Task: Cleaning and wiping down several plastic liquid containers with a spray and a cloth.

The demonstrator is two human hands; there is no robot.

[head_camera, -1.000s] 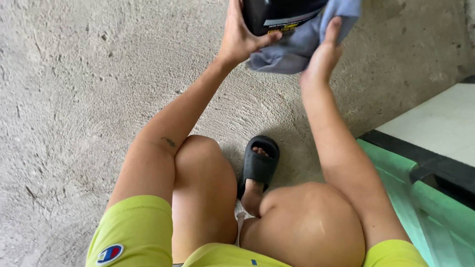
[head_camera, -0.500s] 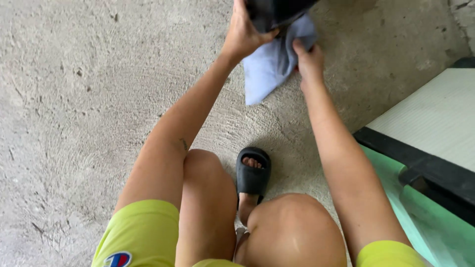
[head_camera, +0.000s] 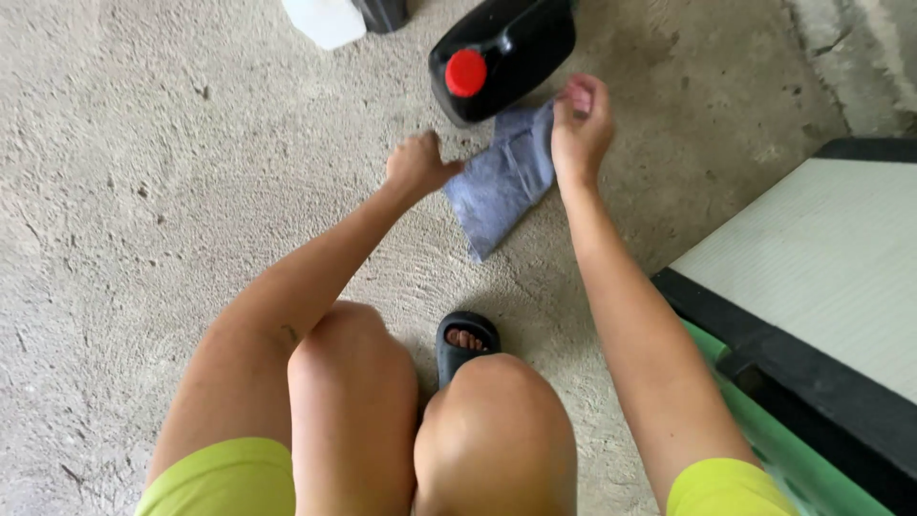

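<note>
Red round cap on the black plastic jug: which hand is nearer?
Right. The right hand is just right of the red round cap; the left hand sits further below it.

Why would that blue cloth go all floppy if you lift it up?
The blue cloth is probably soft and floppy: it lies folded and creased on the concrete floor. It likely weighs little, since the left hand and right hand pinch only its edges.

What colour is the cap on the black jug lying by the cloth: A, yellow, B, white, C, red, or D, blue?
C: the black jug lies on the concrete floor beside the blue-grey cloth, and its round cap is plainly red.
</note>
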